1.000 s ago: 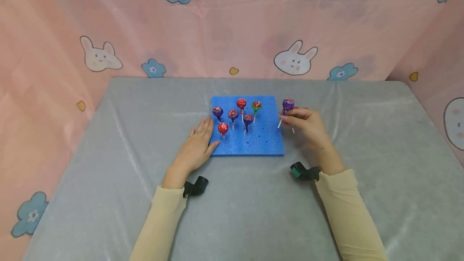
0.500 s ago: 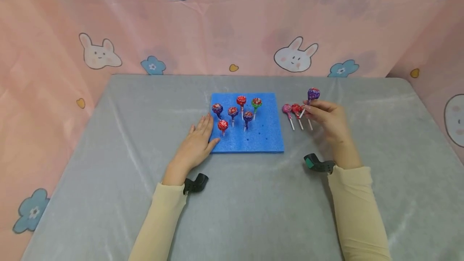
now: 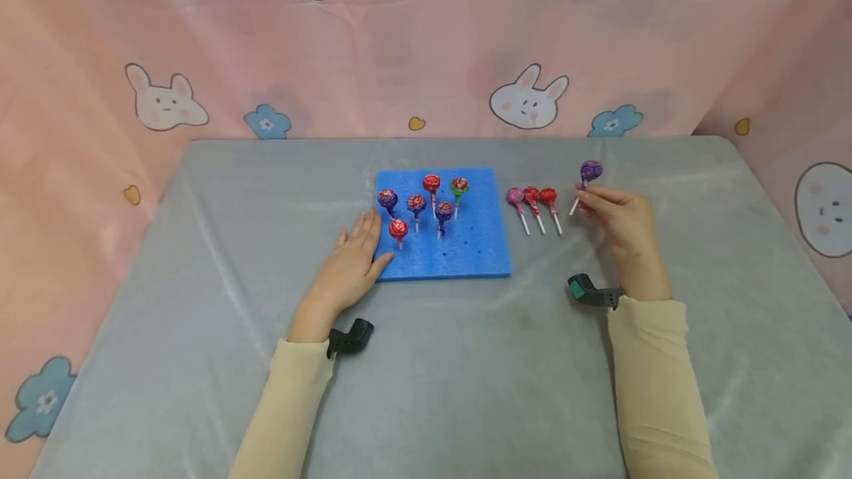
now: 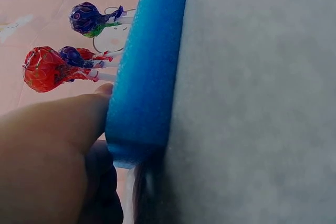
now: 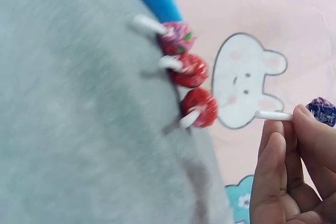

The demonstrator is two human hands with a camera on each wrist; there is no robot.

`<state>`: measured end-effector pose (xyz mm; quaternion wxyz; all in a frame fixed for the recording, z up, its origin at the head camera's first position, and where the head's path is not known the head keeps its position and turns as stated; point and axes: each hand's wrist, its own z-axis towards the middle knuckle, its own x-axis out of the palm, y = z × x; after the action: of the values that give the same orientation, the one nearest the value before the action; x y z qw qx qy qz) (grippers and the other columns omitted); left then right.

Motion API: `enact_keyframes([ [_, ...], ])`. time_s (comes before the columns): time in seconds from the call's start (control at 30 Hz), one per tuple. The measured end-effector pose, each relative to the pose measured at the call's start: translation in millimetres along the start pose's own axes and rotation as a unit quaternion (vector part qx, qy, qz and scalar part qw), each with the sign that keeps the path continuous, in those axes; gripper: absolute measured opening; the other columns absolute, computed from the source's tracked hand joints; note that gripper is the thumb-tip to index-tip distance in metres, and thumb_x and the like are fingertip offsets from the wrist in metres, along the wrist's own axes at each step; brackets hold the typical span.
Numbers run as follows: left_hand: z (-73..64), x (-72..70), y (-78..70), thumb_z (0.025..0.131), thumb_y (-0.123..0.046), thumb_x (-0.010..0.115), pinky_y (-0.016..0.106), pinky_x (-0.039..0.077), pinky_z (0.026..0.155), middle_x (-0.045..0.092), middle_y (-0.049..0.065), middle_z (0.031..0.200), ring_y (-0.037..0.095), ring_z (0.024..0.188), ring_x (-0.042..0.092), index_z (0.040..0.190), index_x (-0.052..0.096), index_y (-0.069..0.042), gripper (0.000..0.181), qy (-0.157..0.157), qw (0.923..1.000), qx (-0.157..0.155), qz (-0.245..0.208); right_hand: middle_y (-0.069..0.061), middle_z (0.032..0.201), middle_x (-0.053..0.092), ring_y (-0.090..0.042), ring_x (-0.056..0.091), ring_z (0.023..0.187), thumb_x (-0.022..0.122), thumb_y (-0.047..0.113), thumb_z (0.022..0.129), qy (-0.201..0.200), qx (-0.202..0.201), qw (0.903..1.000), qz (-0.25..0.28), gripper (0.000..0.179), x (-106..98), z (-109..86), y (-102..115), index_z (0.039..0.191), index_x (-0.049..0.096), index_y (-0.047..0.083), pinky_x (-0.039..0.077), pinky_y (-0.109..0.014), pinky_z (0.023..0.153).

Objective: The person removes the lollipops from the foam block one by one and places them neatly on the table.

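Observation:
My right hand (image 3: 629, 231) pinches a purple-wrapped lollipop (image 3: 590, 171) by its white stick, between thumb and fingers, above the table to the right. In the right wrist view the lollipop's stick (image 5: 274, 115) points left out of the fingertips. Flat against the left edge of a blue foam board (image 3: 475, 261) lies my left hand (image 3: 346, 265), fingers straight and thumb over the front left corner. Several lollipops stand upright in the board, among them a red one (image 3: 398, 229), a green one (image 3: 459, 186) and a purple one (image 3: 444, 211).
Between board and right hand lie a pink lollipop (image 3: 515, 196) and two red ones, the nearer to my hand (image 3: 548, 196) being the rightmost, sticks toward me. Small holes show in the board's right front part. A pink patterned curtain (image 3: 399, 43) hangs behind the grey table (image 3: 452, 375).
My right hand has moved right, away from the foam board, with the purple lollipop held in it. The three lollipops lying on the table have come into full view. My left hand stays on the board.

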<state>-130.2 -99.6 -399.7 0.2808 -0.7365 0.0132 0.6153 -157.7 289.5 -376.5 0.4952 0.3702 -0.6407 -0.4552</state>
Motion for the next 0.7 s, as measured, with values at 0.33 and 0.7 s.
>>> enact_keyframes([
  [0.33, -0.5, 0.3, 0.8, 0.102, -0.037, 0.037, 0.048, 0.008, 0.114, 0.005, 0.013, 0.156, 0.027, 0.144, 0.004, 0.15, 0.01, 0.0, 0.066, 0.001, 1.0, -0.001, 0.002, 0.002, 0.074, 0.071, -0.007, 0.067, 0.063, 0.062, -0.012, 0.084, 0.002, 0.045, 0.9977, -0.051, 0.03, -8, 3.0, -11, 0.073, 0.077, 0.011, 0.053, -0.019, 0.062],
  [0.7, 1.5, -0.3, -0.2, 0.102, -0.036, 0.038, 0.048, 0.008, 0.113, 0.006, 0.013, 0.156, 0.027, 0.144, 0.004, 0.15, 0.01, 0.0, 0.066, 0.001, 1.0, 0.001, 0.0, 0.002, 0.069, 0.07, -0.007, 0.067, 0.059, 0.06, -0.011, 0.086, -0.008, 0.068, 0.9951, -0.071, 0.033, -15, 5.9, -16, 0.068, 0.075, 0.012, 0.054, -0.019, 0.058],
])
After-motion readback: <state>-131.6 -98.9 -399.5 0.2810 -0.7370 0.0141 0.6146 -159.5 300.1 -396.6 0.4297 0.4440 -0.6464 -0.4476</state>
